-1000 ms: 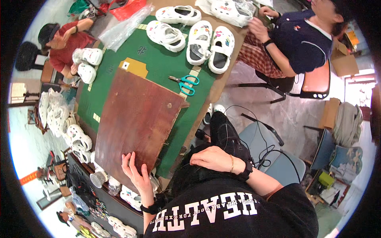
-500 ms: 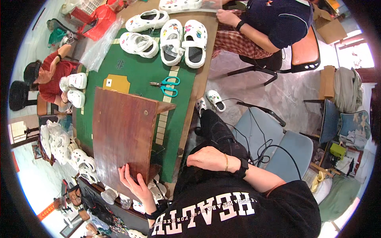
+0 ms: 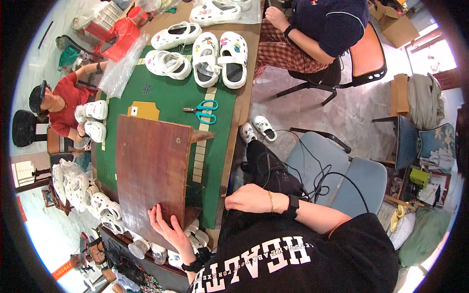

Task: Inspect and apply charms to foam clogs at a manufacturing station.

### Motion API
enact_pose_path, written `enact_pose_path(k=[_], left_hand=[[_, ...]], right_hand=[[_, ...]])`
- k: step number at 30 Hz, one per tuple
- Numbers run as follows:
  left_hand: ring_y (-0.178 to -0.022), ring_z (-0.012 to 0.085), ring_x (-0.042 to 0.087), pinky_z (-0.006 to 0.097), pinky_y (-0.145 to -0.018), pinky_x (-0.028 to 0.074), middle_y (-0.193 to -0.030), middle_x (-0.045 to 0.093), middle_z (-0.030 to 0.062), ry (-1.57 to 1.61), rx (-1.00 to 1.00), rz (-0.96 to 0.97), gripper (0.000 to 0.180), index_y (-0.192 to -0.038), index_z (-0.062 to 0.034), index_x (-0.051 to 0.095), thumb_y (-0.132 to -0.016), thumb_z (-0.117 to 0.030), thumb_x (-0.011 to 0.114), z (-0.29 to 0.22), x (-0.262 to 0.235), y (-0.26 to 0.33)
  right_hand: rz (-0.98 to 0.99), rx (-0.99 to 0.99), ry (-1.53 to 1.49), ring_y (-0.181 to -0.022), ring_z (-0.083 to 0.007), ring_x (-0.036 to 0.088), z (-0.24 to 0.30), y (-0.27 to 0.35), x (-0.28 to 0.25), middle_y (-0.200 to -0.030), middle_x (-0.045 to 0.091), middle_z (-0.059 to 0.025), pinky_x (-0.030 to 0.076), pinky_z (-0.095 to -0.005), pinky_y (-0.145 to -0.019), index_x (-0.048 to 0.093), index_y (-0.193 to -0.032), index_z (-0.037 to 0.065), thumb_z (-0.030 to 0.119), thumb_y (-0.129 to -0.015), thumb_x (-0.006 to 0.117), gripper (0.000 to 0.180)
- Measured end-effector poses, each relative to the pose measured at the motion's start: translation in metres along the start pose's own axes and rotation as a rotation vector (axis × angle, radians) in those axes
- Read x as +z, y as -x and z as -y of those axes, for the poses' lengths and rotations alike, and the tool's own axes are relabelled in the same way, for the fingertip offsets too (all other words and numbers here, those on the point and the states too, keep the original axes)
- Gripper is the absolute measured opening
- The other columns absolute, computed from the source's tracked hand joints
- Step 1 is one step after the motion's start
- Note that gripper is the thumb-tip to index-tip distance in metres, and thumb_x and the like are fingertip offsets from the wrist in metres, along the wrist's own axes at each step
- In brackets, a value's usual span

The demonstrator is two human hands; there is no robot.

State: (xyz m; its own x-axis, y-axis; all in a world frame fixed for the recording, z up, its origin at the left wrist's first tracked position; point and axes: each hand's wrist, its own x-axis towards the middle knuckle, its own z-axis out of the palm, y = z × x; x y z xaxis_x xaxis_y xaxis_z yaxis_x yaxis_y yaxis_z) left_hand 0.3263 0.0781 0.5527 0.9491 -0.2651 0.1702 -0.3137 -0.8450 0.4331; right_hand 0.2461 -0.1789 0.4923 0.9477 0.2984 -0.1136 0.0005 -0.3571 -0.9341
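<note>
My left hand [image 3: 171, 230] lies open with spread fingers on the near end of a brown wooden board [image 3: 151, 171]. The board stands raised on the green table, with a wooden support [image 3: 201, 136] showing at its right side. My right hand [image 3: 250, 198] is closed, fingers curled under, at the table's right edge beside my lap; nothing shows in it. Farther up the table are teal-handled scissors [image 3: 204, 111] and white decorated clogs, including an upright pair with a left clog [image 3: 205, 58] and a right clog [image 3: 233, 58].
A co-worker in red [image 3: 63, 107] is at the left, beside white clogs [image 3: 94, 110]. Another in dark blue [image 3: 322, 29] sits at the upper right. More bagged clogs [image 3: 73, 183] lie left of the board. A blue chair [image 3: 337, 171] with black cables stands to my right.
The co-worker in red has stretched an arm toward the red container. The seated co-worker's hand has come away from the plastic-bagged clog. My hands stay nearly where they were; the view shifted slightly.
</note>
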Motion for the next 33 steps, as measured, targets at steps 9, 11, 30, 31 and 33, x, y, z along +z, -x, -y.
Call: enact_pose_path(k=[9, 11, 30, 31, 33], left_hand=[[-0.138, 0.0363, 0.032, 0.049, -0.113, 0.024, -0.143, 0.039, 0.0171, 0.026, -0.034, 0.011, 0.043, -0.137, -0.0038, 0.048, -0.096, -0.018, 0.05, -0.002, 0.0, -0.002], [-0.138, 0.0364, 0.032, 0.049, -0.113, 0.024, -0.143, 0.039, 0.0172, 0.015, -0.026, 0.016, 0.043, -0.137, -0.0037, 0.049, -0.097, -0.018, 0.05, 0.001, -0.001, -0.001], [-0.135, 0.0315, 0.035, 0.044, -0.112, 0.025, -0.142, 0.039, 0.0166, -0.034, 0.009, 0.005, 0.043, -0.138, -0.0016, 0.046, -0.1, -0.022, 0.046, 0.001, -0.001, 0.001], [-0.135, 0.0315, 0.035, 0.044, -0.112, 0.025, -0.142, 0.039, 0.0166, -0.038, 0.009, 0.003, 0.043, -0.138, -0.0016, 0.046, -0.1, -0.022, 0.046, -0.001, -0.001, 0.001], [-0.134, 0.0316, 0.036, 0.044, -0.112, 0.025, -0.142, 0.04, 0.0166, -0.006, -0.002, 0.003, 0.043, -0.138, -0.0014, 0.047, -0.101, -0.022, 0.046, -0.005, 0.003, 0.0]], right_hand=[[-0.017, 0.049, -0.04, -0.076, -0.0352, 0.065, -0.006, 0.003, 0.005, -0.076, 0.065, -0.0153, 0.05, -0.0442, -0.065, 0.067, -0.087, 0.008, 0.021, -0.089, 0.053, 0.019], [0.007, 0.029, -0.034, -0.076, -0.0357, 0.065, -0.003, -0.002, 0.006, -0.076, 0.065, -0.0161, 0.05, -0.0444, -0.065, 0.067, -0.087, 0.008, 0.021, -0.089, 0.054, 0.018], [0.05, -0.213, 0.032, -0.069, -0.0373, 0.064, 0.003, -0.018, 0.025, -0.07, 0.064, -0.0178, 0.049, -0.0467, -0.059, 0.063, -0.074, 0.004, 0.022, -0.083, 0.055, 0.022], [0.098, -0.198, 0.056, -0.069, -0.0379, 0.064, 0.003, -0.02, 0.028, -0.07, 0.064, -0.0183, 0.049, -0.0468, -0.059, 0.064, -0.073, 0.004, 0.022, -0.083, 0.055, 0.022], [0.085, -0.206, 0.052, -0.07, -0.0386, 0.064, 0.001, -0.018, 0.025, -0.07, 0.064, -0.019, 0.05, -0.0467, -0.059, 0.064, -0.073, 0.004, 0.022, -0.082, 0.055, 0.022]])
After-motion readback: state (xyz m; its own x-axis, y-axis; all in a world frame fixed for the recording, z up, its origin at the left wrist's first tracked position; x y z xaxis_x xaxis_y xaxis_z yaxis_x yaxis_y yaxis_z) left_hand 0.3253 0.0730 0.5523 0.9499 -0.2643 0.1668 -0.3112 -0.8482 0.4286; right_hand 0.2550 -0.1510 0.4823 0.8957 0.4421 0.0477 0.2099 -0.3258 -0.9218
